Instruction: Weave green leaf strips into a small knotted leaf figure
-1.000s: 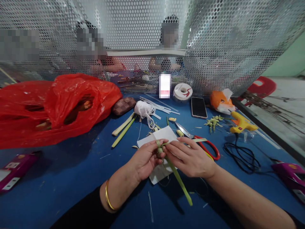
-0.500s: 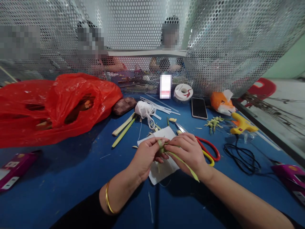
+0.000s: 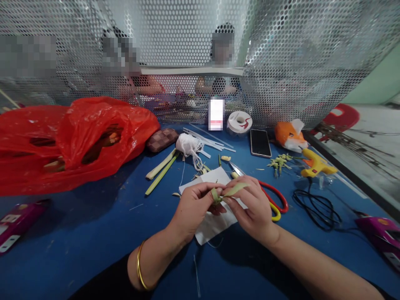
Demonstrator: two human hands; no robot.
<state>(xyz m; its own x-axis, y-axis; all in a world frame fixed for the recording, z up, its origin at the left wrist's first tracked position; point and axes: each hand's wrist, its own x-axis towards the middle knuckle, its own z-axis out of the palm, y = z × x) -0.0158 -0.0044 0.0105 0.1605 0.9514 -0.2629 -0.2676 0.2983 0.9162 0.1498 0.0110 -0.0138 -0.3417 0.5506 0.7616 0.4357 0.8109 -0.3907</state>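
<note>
My left hand (image 3: 195, 208) pinches a small folded piece of green leaf strip (image 3: 215, 195) between thumb and fingers. The strip's free end runs across to my right hand (image 3: 253, 208), whose thumb and fingers are closed on it, with the tail lying over the forefinger. Both hands are close together above a white sheet of paper (image 3: 212, 231). Just beyond my right hand lie scissors with red and yellow handles (image 3: 278, 193), partly covered by that hand. Pale plant stalks (image 3: 161, 164) and a bundle of white string (image 3: 189, 145) lie farther back on the left.
A red plastic bag (image 3: 131, 125) fills the left side, beside a checked pouch (image 3: 162, 139). To the right are a phone (image 3: 260, 143), a yellow glue gun (image 3: 317, 163) with a black cable, and small woven green pieces (image 3: 280, 163). A perforated metal screen (image 3: 181, 37) stands behind; people sit beyond it.
The strip's free end has swung up from hanging below my right hand to lying across its forefinger. My right hand has turned, its thumb now showing at the strip. The left keeps its pinch.
</note>
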